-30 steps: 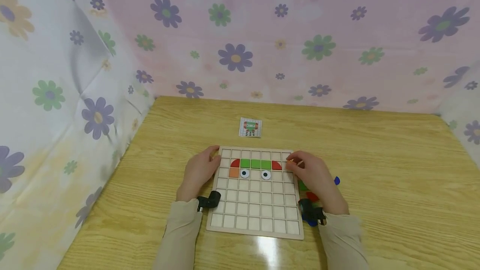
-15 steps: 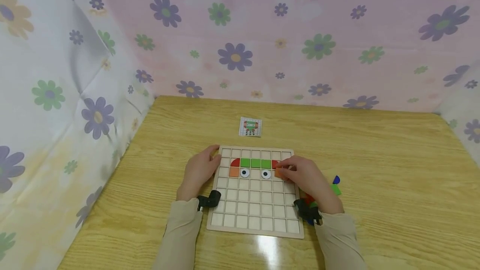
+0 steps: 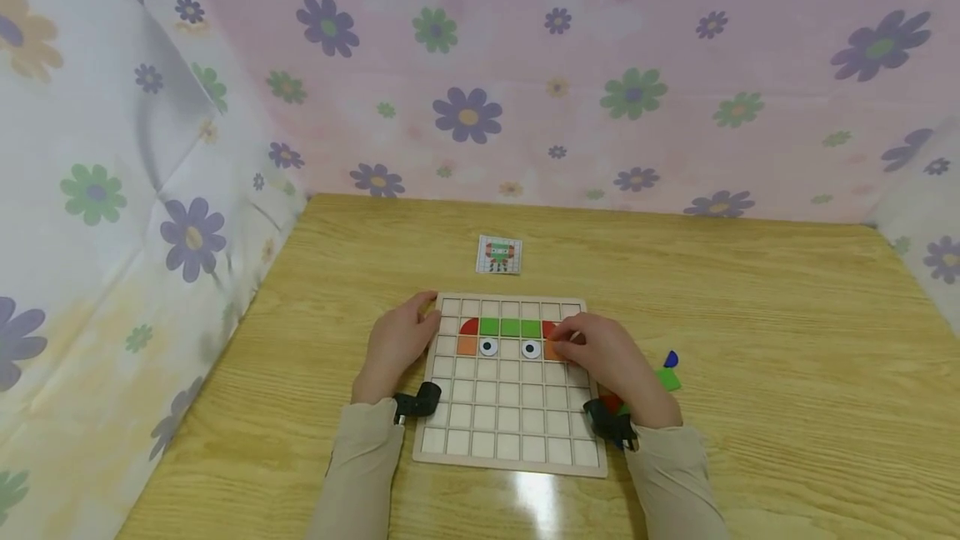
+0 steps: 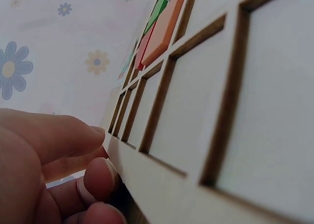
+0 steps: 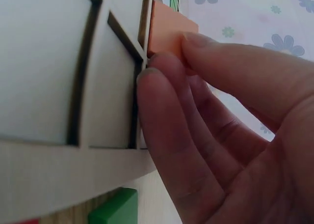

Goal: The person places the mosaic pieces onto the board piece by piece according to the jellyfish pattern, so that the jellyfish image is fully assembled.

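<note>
Pinching small orange square tile [image 3: 553, 350] with right hand [image 3: 611, 365], fingertips [image 5: 167, 67] pressing it at right end of eye row on pale wooden grid board [image 3: 510, 415], under red quarter-round piece [image 3: 549, 328]. Left hand [image 3: 396, 350] curled round board's left edge, fingers [image 4: 95, 177] tucked under, steadying it. Matching orange tile [image 3: 467, 346], two googly-eye tiles [image 3: 488, 347], green strip [image 3: 510, 327] already in. Loose green block [image 3: 666, 379] and blue piece [image 3: 671, 359] on table right of board. Little pattern card [image 3: 498, 255] further back.

Left hand [image 3: 397, 346] fingers curled; right hand [image 3: 611, 365] apparently pinching.
</note>
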Motion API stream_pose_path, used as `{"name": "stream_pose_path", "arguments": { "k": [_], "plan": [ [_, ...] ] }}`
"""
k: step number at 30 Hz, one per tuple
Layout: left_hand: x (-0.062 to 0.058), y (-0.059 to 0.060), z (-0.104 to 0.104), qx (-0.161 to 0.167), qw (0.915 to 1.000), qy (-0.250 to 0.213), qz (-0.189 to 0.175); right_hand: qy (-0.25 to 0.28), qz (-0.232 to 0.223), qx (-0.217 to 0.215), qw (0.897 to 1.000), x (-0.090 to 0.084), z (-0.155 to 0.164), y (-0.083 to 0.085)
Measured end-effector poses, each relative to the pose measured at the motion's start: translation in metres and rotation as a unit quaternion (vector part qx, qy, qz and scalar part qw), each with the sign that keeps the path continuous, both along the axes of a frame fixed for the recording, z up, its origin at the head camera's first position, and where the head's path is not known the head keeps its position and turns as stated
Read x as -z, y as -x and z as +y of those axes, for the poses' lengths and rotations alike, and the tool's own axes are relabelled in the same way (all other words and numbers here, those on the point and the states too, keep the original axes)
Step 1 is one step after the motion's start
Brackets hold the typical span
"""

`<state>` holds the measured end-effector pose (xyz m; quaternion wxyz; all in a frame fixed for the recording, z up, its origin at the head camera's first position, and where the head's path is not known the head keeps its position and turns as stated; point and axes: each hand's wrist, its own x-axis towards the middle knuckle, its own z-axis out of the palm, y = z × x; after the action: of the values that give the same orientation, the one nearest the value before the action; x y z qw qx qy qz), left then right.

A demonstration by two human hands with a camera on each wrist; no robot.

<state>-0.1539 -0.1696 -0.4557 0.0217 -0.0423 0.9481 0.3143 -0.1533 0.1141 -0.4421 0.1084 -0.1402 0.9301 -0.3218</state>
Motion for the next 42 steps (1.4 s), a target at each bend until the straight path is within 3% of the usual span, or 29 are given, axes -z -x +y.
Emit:
{"name": "stream_pose_path", "arguments": {
  "k": [8,15,22,33,42],
  "plan": [
    [-0.002,-0.001,0.000,0.001,0.9999,0.005,0.013,-0.028,0.031,-0.013,0.999,0.002,-0.003,0.000],
    [-0.002,-0.001,-0.001,0.009,0.9996,0.007,0.025,-0.029,0.013,0.001,1.000,0.000,-0.004,0.001],
    [0.001,-0.002,-0.001,0.003,1.0000,-0.001,0.009,-0.016,0.014,0.001,1.000,-0.001,0.001,0.001],
    [0.000,-0.001,0.001,0.010,0.9998,0.009,0.017,-0.022,0.023,0.022,0.999,-0.002,0.021,0.002],
    [-0.001,-0.001,0.000,0.009,0.9999,-0.004,0.006,-0.004,-0.001,0.051,0.999,-0.006,0.040,0.001]
  ]
}}
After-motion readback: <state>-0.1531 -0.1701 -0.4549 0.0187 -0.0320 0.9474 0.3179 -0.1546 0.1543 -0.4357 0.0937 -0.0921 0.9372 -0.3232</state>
